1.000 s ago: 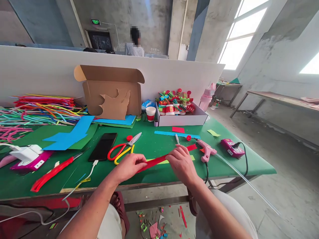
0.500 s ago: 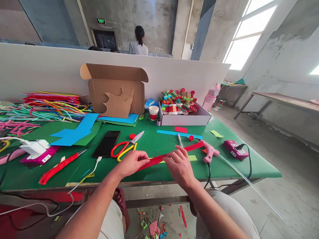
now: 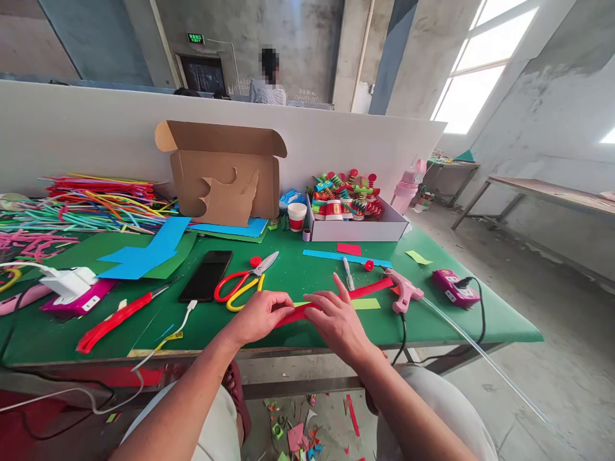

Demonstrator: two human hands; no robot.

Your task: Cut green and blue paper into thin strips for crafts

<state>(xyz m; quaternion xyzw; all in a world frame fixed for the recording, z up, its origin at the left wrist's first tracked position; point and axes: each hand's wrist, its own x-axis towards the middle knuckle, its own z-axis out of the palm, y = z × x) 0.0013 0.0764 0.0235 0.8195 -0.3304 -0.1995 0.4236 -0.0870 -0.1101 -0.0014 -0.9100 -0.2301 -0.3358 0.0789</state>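
Observation:
A long red paper strip slants across the front of the green table, its far end near the pink glue gun. My left hand pinches the strip's near end between thumb and fingers. Close beside it, my right hand grips the strip with thumb and fingertips, one finger raised. Underneath lies a light green paper strip, partly covered. Red-and-yellow-handled scissors rest left of my hands. Beyond them are a white pen, a blue paper strip and a small red roll.
A phone and red-handled cutter lie left. Behind stand a cardboard box, paper cups and a white box of colourful crafts. A purple power block sits right. A person is beyond the partition.
My right hand has slid left along the red strip, closer to my left hand. The strip's far end has dropped slightly. My left hand has shifted a little right.

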